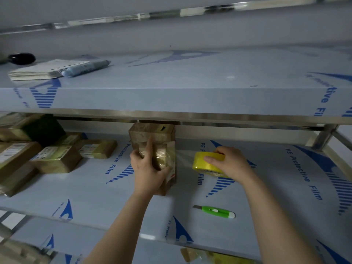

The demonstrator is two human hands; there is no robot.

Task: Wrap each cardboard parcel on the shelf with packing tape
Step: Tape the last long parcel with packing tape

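A brown cardboard parcel (154, 137) stands on end on the middle shelf (99, 191), partly covered in shiny tape. My left hand (147, 168) grips its near left side, thumb across the front. My right hand (229, 161) holds a yellow roll of packing tape (204, 164) just right of the parcel. A clear strip of tape (183, 155) stretches from the roll to the parcel's right face.
Several taped parcels (57, 158) lie stacked at the shelf's left end. A green utility knife (217, 211) lies on the shelf near its front edge, below the roll. The upper shelf (190, 96) carries a pad of papers (38, 70), a blue marker (86, 67) and a black object (22, 58).
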